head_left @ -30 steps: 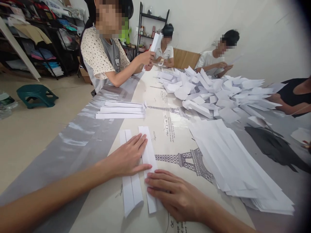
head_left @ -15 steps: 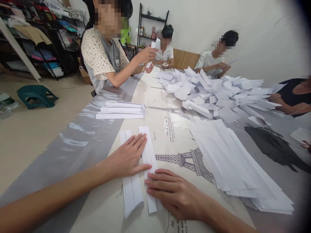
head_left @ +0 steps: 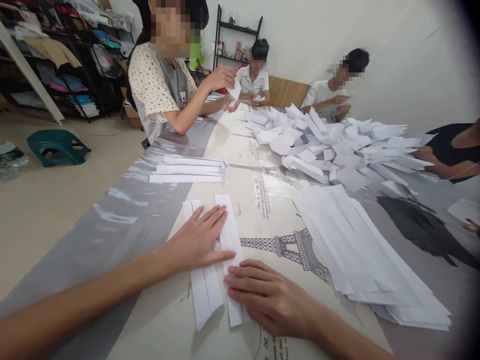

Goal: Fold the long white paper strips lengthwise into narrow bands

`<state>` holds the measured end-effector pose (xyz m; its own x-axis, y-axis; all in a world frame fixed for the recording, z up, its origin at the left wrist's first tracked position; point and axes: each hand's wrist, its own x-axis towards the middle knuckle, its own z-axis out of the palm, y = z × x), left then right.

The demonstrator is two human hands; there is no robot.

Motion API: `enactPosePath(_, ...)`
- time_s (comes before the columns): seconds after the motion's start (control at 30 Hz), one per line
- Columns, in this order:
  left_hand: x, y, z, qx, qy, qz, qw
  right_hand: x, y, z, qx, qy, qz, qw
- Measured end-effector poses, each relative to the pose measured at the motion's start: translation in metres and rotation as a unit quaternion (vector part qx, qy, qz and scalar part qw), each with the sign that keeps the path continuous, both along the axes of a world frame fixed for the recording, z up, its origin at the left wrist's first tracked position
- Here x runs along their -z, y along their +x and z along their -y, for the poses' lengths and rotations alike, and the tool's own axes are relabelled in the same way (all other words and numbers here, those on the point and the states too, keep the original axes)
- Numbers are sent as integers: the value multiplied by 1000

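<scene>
A narrow folded strip of white paper (head_left: 229,235) lies lengthwise before me on the printed tablecloth (head_left: 277,305). My left hand (head_left: 200,237) rests flat with fingers spread, its fingertips and thumb on this strip. Under its palm lies a second folded paper (head_left: 206,295), whose near end curls up a little. My right hand (head_left: 270,295) presses its outstretched fingertips on the right edge of the first strip, close to its near end. Neither hand grips anything.
Folded strips (head_left: 187,170) lie farther off to the left. A stack of white paper sheets (head_left: 367,250) is at the right, a large heap of folded papers (head_left: 330,140) behind it. Beside the stack lies a black cloth-like item (head_left: 423,225). Other people (head_left: 165,85) sit around the table, some holding paper.
My hands stay almost still on the strip. The second paper has shifted slightly under my left palm. The co-worker at the left has turned the paper in their hands.
</scene>
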<state>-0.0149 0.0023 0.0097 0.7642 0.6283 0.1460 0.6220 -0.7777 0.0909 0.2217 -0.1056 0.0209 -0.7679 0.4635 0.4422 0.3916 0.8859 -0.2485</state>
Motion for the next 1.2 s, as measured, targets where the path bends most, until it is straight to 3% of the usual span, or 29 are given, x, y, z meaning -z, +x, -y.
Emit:
enactPosePath(0.33,-4,1,-2,-3,-23,-4,1000,3,1,1,0,21,21,1000)
enactPosePath(0.53,-6,1,-3,-3,-30,-7,1000,0,8,9,-47,13,-8,999)
enactPosePath(0.83,-3,1,0,2,-22,-11,1000,9,12,9,-85,25,16,996)
enactPosePath(1.2,-1,3,-1,-15,-31,30,999,10,12,11,-78,11,42,996)
